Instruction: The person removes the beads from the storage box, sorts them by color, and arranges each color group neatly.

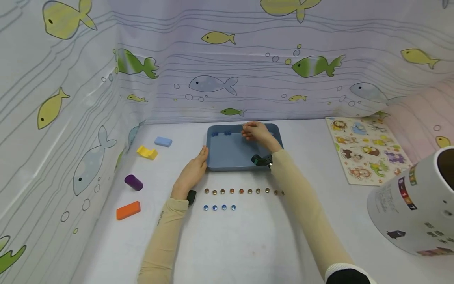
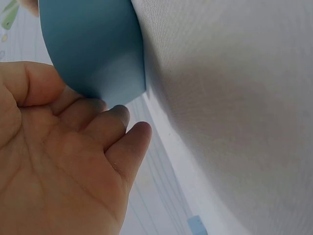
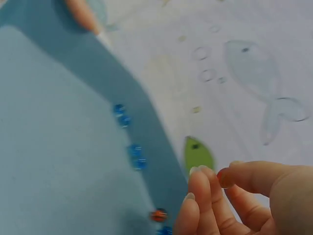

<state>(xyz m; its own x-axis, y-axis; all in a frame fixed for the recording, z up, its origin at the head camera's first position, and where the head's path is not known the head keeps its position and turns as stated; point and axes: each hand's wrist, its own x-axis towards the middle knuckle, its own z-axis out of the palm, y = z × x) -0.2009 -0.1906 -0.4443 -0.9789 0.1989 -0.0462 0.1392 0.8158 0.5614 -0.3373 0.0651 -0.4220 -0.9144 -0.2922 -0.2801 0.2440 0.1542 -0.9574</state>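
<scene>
A blue-grey tray (image 1: 234, 154) lies at the back of the white table. My left hand (image 1: 192, 169) rests along its left wall, with fingers fairly straight; in the left wrist view the fingertips (image 2: 117, 117) reach the tray's side (image 2: 98, 49). Over the tray's back part, my right hand (image 1: 258, 134) pinches a small reddish marble (image 3: 221, 176) between thumb and fingers, mostly hidden. Along the tray's back edge sit blue marbles (image 3: 137, 156) in pairs and an orange marble (image 3: 159, 215). In front of the tray are a row of amber marbles (image 1: 232, 191) and a shorter row of blue marbles (image 1: 214, 208).
On the left stand a light blue block (image 1: 163, 141), a yellow block (image 1: 147, 152), a purple cylinder (image 1: 133, 182) and an orange block (image 1: 128, 210). To the right lie an animal picture board (image 1: 369, 152) and a large white cylindrical container (image 1: 408, 213). A fish-patterned curtain (image 1: 248, 59) closes the back.
</scene>
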